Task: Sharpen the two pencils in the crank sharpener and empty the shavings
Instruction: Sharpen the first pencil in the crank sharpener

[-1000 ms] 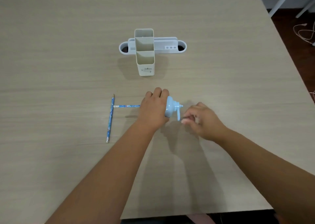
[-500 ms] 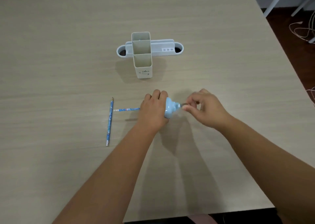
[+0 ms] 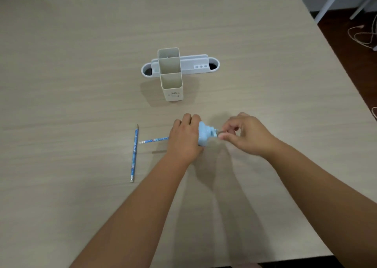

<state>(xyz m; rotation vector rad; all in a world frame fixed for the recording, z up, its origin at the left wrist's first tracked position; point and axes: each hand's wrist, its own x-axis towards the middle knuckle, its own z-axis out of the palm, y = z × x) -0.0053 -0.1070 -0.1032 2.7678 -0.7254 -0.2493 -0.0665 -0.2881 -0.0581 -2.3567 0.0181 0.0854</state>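
Since a second ago the right hand [image 3: 247, 136] has swung the crank handle [image 3: 220, 133] from the near side of the crank sharpener [image 3: 205, 134] up to level with its axle; left hand [image 3: 185, 139], both pencils and the organizer look unmoved. Step in hand, as I read it: cranking pencil two [image 3: 154, 140], whose free end sticks out of the sharpener's left side, tip hidden inside. Pencil one [image 3: 134, 152] lies loose on the table [image 3: 61, 84], well left of the sharpener, its shaft just beside pencil two's free end; its point looks already cut. To do it well: press the body down hard, keep pencil two straight, turn evenly, stop when resistance drops. Left fingers [image 3: 190, 117] are curled shut over the sharpener body, clamping it to the table. Right fingertips [image 3: 227, 129] are pinched closed on the handle, slightly motion-blurred. Desk organizer [image 3: 173, 74] stands beyond the sharpener, well apart. Shavings not yet emptied.
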